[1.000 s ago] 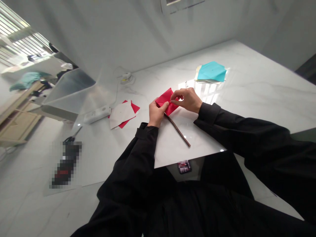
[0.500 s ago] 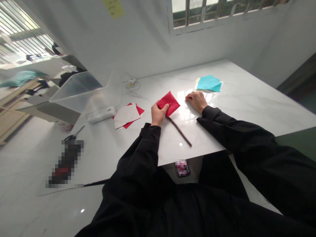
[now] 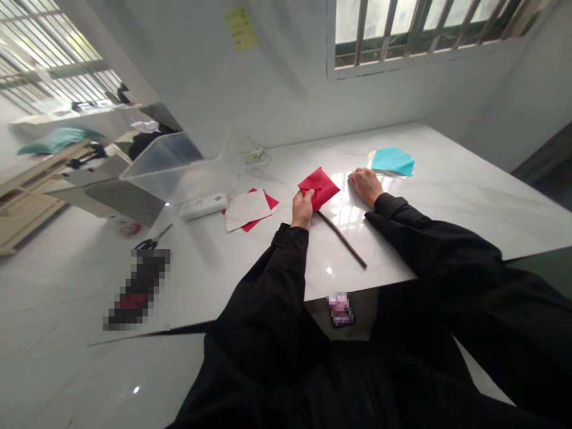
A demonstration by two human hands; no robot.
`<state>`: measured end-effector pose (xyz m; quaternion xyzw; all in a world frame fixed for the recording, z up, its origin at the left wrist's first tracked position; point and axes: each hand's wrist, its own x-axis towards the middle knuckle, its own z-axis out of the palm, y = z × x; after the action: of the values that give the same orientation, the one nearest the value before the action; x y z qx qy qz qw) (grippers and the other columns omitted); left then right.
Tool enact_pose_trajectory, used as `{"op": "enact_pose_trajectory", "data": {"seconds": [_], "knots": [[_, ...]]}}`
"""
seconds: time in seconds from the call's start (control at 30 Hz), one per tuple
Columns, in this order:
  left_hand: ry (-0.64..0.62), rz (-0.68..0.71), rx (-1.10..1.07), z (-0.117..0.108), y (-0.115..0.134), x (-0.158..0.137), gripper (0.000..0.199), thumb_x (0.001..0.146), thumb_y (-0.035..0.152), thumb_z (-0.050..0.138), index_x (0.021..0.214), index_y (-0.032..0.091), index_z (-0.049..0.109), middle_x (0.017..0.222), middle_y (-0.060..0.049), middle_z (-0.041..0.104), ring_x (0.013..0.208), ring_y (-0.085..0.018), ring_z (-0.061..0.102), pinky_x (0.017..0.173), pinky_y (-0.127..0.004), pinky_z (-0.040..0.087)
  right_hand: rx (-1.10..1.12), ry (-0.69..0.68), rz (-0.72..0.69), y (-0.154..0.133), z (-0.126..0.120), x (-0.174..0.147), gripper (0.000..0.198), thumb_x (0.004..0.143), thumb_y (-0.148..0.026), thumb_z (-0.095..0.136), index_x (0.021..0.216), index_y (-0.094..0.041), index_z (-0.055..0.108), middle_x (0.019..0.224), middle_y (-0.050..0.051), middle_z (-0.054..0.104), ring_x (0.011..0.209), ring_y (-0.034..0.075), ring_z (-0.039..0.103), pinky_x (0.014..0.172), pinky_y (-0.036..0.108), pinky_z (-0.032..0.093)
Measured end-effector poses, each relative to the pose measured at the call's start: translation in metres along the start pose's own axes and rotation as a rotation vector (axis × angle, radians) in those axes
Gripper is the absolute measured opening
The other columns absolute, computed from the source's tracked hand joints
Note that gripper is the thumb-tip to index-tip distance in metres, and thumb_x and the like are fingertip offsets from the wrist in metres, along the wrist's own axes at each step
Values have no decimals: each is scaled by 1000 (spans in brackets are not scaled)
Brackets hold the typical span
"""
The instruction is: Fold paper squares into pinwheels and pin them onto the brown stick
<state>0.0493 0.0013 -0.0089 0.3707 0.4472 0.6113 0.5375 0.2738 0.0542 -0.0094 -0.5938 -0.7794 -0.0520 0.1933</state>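
Observation:
My left hand [image 3: 302, 210] grips a red folded-paper envelope [image 3: 325, 188] by its lower left edge, thumb on top. The envelope's flaps meet near its middle. A thin brown stick [image 3: 343, 238] runs from beneath the envelope toward the table's front edge; whether they touch I cannot tell. To the right, my right hand [image 3: 367, 187] lies on the table with its fingers curled together. Something tiny may be at its fingertips, too small to name. Just beyond that hand sits a stack of light-blue and cream paper pieces [image 3: 393, 161].
Left of my left hand lie white and red paper sheets [image 3: 248, 210], beside a white power strip [image 3: 203, 207]. Behind the strip stands a clear plastic bin [image 3: 167, 164]. Scissors [image 3: 149, 243] and a blurred-out dark item [image 3: 138, 292] are at the far left.
The view has shifted, so everything sits farther right in the picture. My left thumb has moved lower on the envelope, showing more of its flaps. My right hand stays near the blue paper.

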Motion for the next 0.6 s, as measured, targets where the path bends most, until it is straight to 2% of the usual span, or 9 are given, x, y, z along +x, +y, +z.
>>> {"op": "enact_pose_trajectory", "data": {"seconds": [0.13, 0.2, 0.27, 0.33, 0.4, 0.5, 0.6], "knots": [[-42, -21, -87, -3, 2, 1, 29, 81, 32, 74, 107, 21, 67, 97, -4, 76, 85, -18, 71, 81, -35, 59, 147, 124, 7, -8, -3, -4, 34, 98, -21, 47, 109, -14, 79, 103, 15, 75, 95, 29, 66, 93, 42, 49], [-38, 17, -85, -5, 4, 2, 30, 83, 35, 73, 109, 22, 67, 101, -5, 76, 86, -19, 71, 80, -36, 59, 341, 214, 24, -20, -9, -13, 34, 100, -32, 49, 108, -16, 78, 100, 11, 76, 88, 25, 67, 91, 40, 51], [-43, 114, -36, -5, 8, 1, 27, 84, 36, 73, 106, 21, 68, 102, -6, 76, 91, -20, 71, 84, -36, 58, 582, 262, 72, -36, -15, -24, 40, 103, -43, 47, 115, -18, 75, 101, 9, 77, 84, 22, 69, 82, 35, 54], [-82, 246, 45, -4, 10, -1, 21, 83, 32, 74, 99, 19, 70, 100, -6, 75, 98, -21, 70, 91, -37, 57, 788, 237, 60, -51, -18, -32, 47, 101, -52, 48, 129, -20, 69, 106, 8, 76, 85, 21, 70, 74, 32, 56], [-147, 339, 113, -1, 11, -4, 16, 82, 29, 74, 93, 19, 72, 97, -6, 75, 101, -22, 70, 96, -37, 54, 917, 186, 13, -62, -18, -36, 51, 96, -55, 57, 131, -20, 67, 108, 8, 76, 84, 20, 71, 73, 31, 57], [-214, 350, 133, 3, 8, -9, 14, 82, 28, 74, 93, 19, 72, 92, -5, 74, 96, -22, 70, 95, -37, 54, 991, 114, -50, -66, -14, -36, 43, 88, -50, 69, 116, -17, 74, 101, 7, 77, 84, 21, 71, 78, 33, 58], [-176, 360, 131, 5, 5, -9, 13, 81, 29, 73, 90, 19, 71, 89, -4, 74, 92, -21, 70, 92, -36, 55, 1059, 77, -93, -62, -9, -34, 39, 85, -42, 72, 115, -17, 75, 103, 6, 78, 90, 23, 71, 84, 36, 58]]}}
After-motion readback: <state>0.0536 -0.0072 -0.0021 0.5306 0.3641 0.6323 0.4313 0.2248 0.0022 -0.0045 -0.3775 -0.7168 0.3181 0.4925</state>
